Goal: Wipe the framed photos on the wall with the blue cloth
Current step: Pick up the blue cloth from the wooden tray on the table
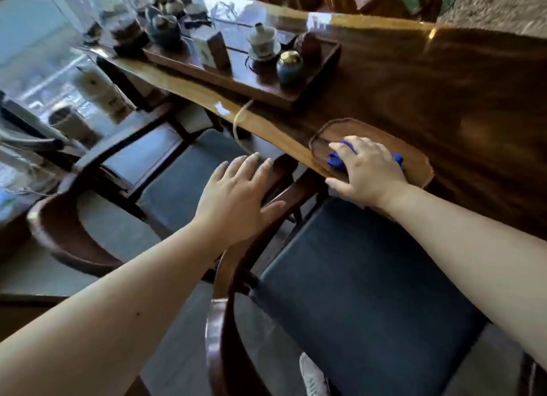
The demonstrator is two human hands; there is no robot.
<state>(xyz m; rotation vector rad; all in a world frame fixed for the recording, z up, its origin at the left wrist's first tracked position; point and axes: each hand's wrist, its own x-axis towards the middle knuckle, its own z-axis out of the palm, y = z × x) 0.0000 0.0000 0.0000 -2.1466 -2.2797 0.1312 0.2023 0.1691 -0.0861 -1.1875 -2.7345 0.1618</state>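
Blue cloth [336, 160] lies bunched in a shallow wooden tray [414, 164] at the near edge of a glossy wooden table [444, 84]. Only two bits of it show, a crumpled fold at the left and a small corner at the right; its colour is a strong, saturated blue. The right hand [368, 170] lies palm down over it, fingers curled onto the fabric, thumb lying over the tray's rim; whether the cloth is actually gripped or merely covered cannot be told.

The left hand [236, 200] is flat and wide, fingers spread, holding nothing. It is above the curved wooden back of a chair [370, 292] with a dark seat cushion; contact with the wood cannot be judged.

Farther along the table stands a dark tea tray [319, 78] bearing a lidded white cup [262, 41] on a saucer, a round blue jar [290, 66] with a gold top, a small box [211, 50] and a dark teapot [164, 28]. The box has a pale printed face, but the marks are too blurred to read. No writing or brand can be made out anywhere.

A second chair [165, 146] stands to the left, and a white shoe [313, 378] shows at the bottom edge.
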